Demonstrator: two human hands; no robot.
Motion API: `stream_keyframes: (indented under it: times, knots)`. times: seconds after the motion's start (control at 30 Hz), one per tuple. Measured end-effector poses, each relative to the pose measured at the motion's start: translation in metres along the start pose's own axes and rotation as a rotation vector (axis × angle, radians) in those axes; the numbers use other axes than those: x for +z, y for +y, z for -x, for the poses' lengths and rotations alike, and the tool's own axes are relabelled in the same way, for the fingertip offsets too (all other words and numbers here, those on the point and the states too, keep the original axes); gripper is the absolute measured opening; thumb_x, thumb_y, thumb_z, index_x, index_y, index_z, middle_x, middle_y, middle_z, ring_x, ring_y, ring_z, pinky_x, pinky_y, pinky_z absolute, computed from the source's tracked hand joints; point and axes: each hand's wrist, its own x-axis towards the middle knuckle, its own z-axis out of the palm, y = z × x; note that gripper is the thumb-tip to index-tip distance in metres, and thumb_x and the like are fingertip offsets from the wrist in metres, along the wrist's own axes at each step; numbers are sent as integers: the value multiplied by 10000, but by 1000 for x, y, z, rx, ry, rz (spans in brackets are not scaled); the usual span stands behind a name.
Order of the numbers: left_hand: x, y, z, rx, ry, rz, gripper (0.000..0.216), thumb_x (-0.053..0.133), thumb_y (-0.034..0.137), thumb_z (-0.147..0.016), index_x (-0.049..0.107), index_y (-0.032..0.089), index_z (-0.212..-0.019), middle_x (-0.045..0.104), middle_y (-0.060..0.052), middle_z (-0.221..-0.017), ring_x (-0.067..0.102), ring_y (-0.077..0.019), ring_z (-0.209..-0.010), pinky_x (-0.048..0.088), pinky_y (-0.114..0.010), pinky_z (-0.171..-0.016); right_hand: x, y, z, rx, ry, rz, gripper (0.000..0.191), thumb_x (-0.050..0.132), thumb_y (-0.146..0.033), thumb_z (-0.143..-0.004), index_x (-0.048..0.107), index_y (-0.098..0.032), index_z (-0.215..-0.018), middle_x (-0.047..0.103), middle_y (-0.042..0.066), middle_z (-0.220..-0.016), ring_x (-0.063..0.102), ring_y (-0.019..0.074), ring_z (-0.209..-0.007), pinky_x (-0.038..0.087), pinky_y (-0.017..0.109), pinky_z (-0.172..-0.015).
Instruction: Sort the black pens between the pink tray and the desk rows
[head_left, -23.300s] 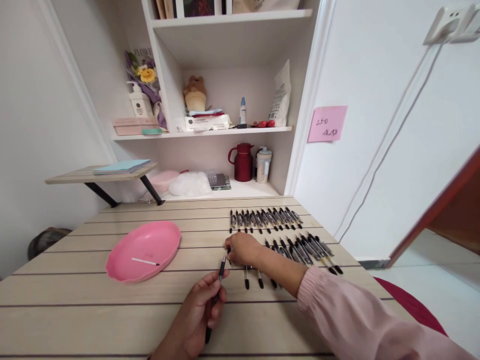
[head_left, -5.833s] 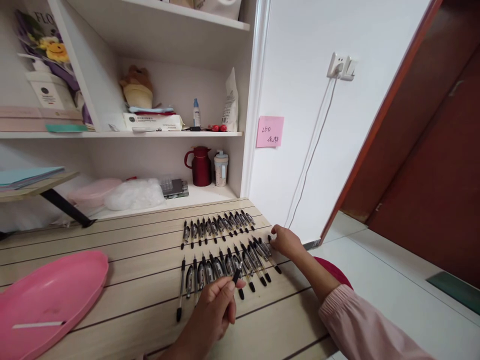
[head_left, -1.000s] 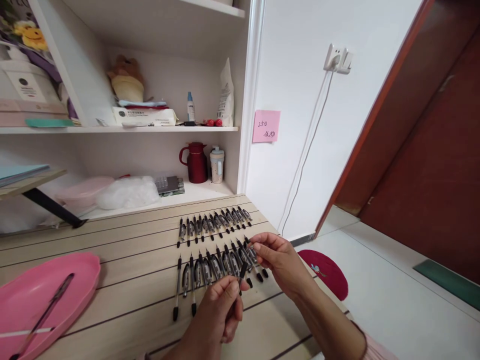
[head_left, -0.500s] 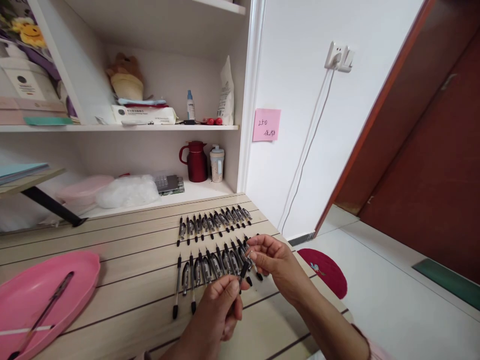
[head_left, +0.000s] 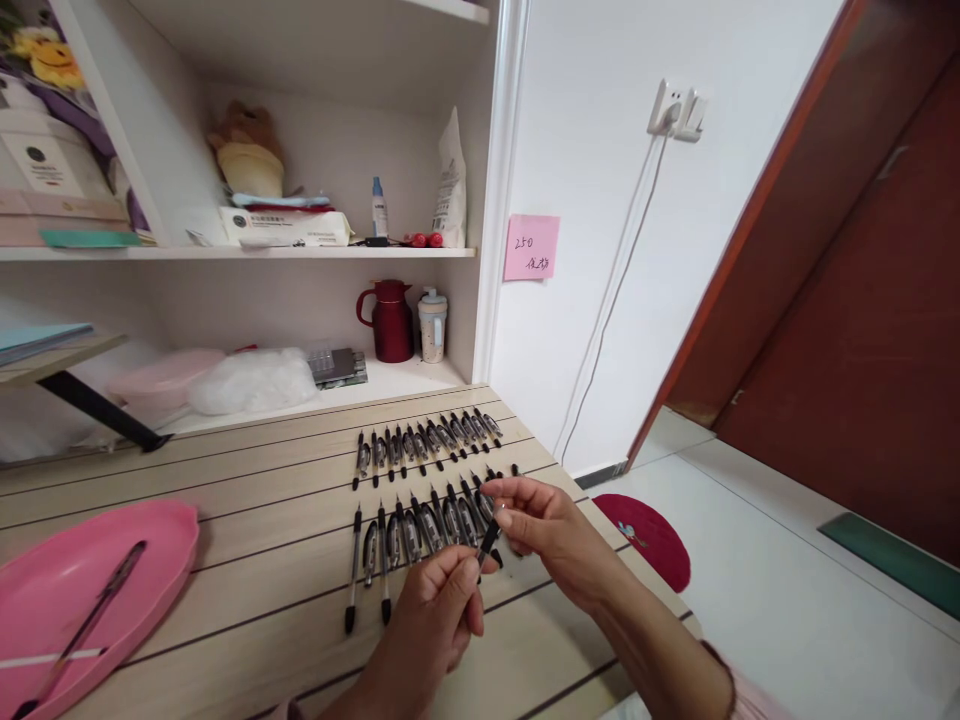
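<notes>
The left hand (head_left: 442, 605) has its fingers clamped on a black gel pen (head_left: 488, 543), above the tabletop (head_left: 255, 570). The right hand (head_left: 551, 525) brings its fingers to the pen's far end; grip unclear. Apparent step: two-handed end work, requiring steady alignment next.

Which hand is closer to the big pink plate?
Left. The left hand, holding a pen, is to the right of the pink plate, not touching it. The right hand is farther right, at the pen's upper end.
</notes>
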Motion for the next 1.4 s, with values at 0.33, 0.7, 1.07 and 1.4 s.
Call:
stream_keyframes:
  times: [0.33, 0.7, 1.07, 1.4]
  knots:
    - [2, -1, 1, 17, 16, 55, 330, 505, 460, -754, 538, 146, -849, 436, 69, -460, 170, -8, -302, 65, -181, -333, 6, 9, -1, -20, 4, -71, 245, 748, -313, -572, 610, -162, -706, 538, -26, -611, 407, 65, -523, 302, 197, -501]
    - [-3, -4, -2, 32, -22, 88, 285, 473, 429, -791, 523, 152, -842, 441, 65, -478, 179, -6, -304, 85, -174, -325, 13, 17, -1, 1, -84, -202, 298, 694, -329, -640, 605, -173, -878, 599, 50, -844, 514, 116, -613, 406, 272, -592]
    - [-2, -4, -2, 12, -19, 90, 292, 489, 437, -777, 518, 154, -841, 435, 72, -475, 189, -6, -299, 96, -174, -330, 13, 20, -2, -14, -20, -250, 199, 728, -264, -605, 601, -147, -706, 597, 27, -723, 504, 107, -587, 388, 239, -534]
    - [-3, -4, -3, 5, -19, 85, 298, 497, 440, -772, 523, 151, -837, 440, 69, -484, 192, -4, -302, 92, -176, -335, 11, 23, -5, 10, 20, -236, 203, 732, -261, -603, 594, -154, -707, 604, 24, -754, 511, 105, -614, 395, 239, -570]
